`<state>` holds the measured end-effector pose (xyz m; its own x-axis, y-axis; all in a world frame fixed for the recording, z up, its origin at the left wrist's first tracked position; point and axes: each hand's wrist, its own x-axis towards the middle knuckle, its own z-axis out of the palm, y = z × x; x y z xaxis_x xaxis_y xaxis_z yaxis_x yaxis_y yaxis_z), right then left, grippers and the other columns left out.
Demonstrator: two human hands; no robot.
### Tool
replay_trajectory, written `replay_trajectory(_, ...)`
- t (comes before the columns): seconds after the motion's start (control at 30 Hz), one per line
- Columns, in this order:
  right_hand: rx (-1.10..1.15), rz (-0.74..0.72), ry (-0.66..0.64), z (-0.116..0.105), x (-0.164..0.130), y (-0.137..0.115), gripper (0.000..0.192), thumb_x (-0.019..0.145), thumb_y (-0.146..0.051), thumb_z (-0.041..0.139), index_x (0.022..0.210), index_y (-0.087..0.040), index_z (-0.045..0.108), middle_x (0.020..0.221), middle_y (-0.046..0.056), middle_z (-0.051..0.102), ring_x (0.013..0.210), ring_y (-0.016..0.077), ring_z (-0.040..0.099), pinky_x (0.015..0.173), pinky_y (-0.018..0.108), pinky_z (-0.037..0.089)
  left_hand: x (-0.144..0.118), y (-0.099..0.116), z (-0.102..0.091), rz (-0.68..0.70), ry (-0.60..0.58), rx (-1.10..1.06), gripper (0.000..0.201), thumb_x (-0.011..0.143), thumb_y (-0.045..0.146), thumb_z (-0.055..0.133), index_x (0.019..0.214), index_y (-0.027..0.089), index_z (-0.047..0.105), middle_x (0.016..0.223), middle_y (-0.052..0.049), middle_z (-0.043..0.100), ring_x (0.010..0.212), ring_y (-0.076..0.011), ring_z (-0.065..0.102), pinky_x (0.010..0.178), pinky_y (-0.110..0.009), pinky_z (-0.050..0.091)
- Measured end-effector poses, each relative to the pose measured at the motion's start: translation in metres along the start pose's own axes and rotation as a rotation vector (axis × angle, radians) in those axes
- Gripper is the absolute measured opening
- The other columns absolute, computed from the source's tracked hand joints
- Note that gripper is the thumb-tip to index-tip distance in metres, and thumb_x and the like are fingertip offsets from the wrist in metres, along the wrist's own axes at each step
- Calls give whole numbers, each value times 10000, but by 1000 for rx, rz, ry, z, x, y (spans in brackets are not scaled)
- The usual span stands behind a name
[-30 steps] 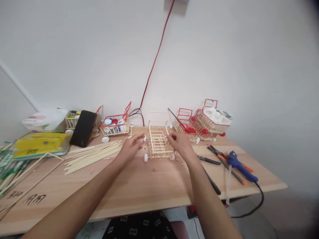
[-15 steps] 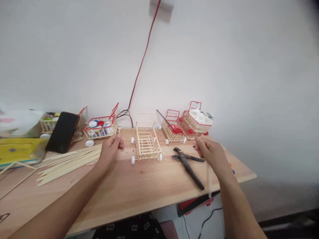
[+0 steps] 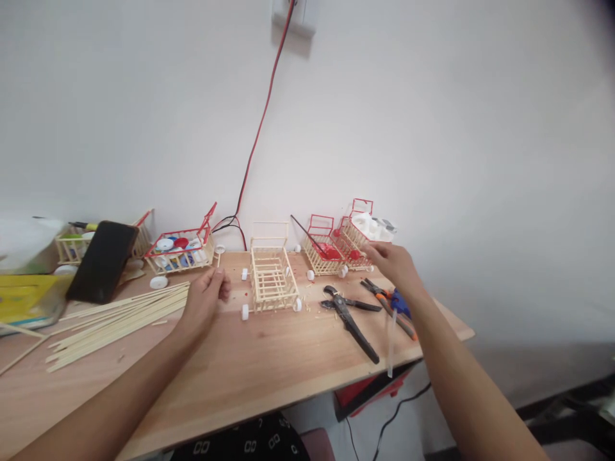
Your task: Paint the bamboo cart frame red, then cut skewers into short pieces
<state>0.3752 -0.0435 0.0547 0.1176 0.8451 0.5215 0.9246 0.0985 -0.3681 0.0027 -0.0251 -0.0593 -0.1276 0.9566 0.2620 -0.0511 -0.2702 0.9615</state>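
Between our left fingers (image 3: 218, 282), curled together, and our right fingers (image 3: 383, 252), whose grip we cannot tell, the unpainted cart (image 3: 273, 299) stands on the table (image 3: 240, 365).

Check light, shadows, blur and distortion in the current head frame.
Head view: soft, diffuse light on the wall; faint shadow under the outlet; dark upper-right corner; apparent wide-angle stretch toward the edges; white packet at far left looks smeared; uncoloured stick cart reads clearer.
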Motion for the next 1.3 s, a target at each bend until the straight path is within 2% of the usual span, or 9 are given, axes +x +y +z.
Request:
replay_trajectory(0.1,-83,-104,-69,33,37,-19,345,889,-392,450,962,-173,706,864,48,714,775,173,618,680,252,422,-1,0,0,17,-1,11,284,837,454,523,801,173,545,617,27,541,508,-102,473,497,-220,376)
replay_trajectory(0.3,-194,-148,-156,100,87,-48,347,866,-330,546,1169,-185,632,1111,114,666,979,216,606,811,291,425,-2,4,0,-8,3,-8,315,799,473,558,860,165,575,609,31,544,485,-99,474,477,-217,371)
replay_trajectory(0.4,-260,-148,-201,126,99,-58,355,868,-307,557,1200,-190,599,1167,132,641,1067,241,578,840,310,421,-1,4,1,-20,-15,13,313,794,467,551,843,159,573,588,35,533,477,-103,468,475,-223,373)
replay_trajectory(0.57,-346,-98,-248,150,109,-72,255,871,-240,532,1077,-130,635,1064,180,672,996,255,615,801,320,431,0,3,0,-11,-40,82,288,847,437,491,880,158,553,608,37,525,486,-103,459,485,-226,374)
replay_trajectory(0.63,-357,-81,-231,147,111,-74,246,874,-222,508,1048,-109,641,1048,197,674,977,269,624,786,332,430,0,1,-1,-10,-49,93,280,860,425,477,890,156,550,610,38,520,488,-102,452,482,-224,369)
replay_trajectory(0.73,-350,-54,-171,123,114,-66,276,893,-266,471,1041,-110,643,1017,208,680,944,296,633,763,356,427,1,-3,-4,-6,-58,108,273,868,418,478,897,158,556,607,39,519,492,-102,454,488,-222,367)
replay_trajectory(0.93,-262,28,0,63,98,-16,374,923,-369,385,958,-126,668,942,170,706,894,274,640,720,323,414,1,-5,-2,-20,-41,97,275,839,422,524,873,155,578,604,32,537,485,-101,459,482,-219,367)
replay_trajectory(1.1,-122,74,-11,57,74,23,412,911,-396,393,816,-144,705,741,85,725,723,198,657,634,260,418,-2,1,3,-39,-32,97,275,813,419,545,846,151,593,591,27,529,470,-104,457,458,-217,345)
replay_trajectory(1.3,-42,78,32,56,64,35,363,884,-375,432,909,-137,704,795,92,735,743,199,659,650,262,419,-2,-1,3,-55,-38,83,294,808,444,545,852,156,583,580,35,523,469,-101,449,469,-216,345)
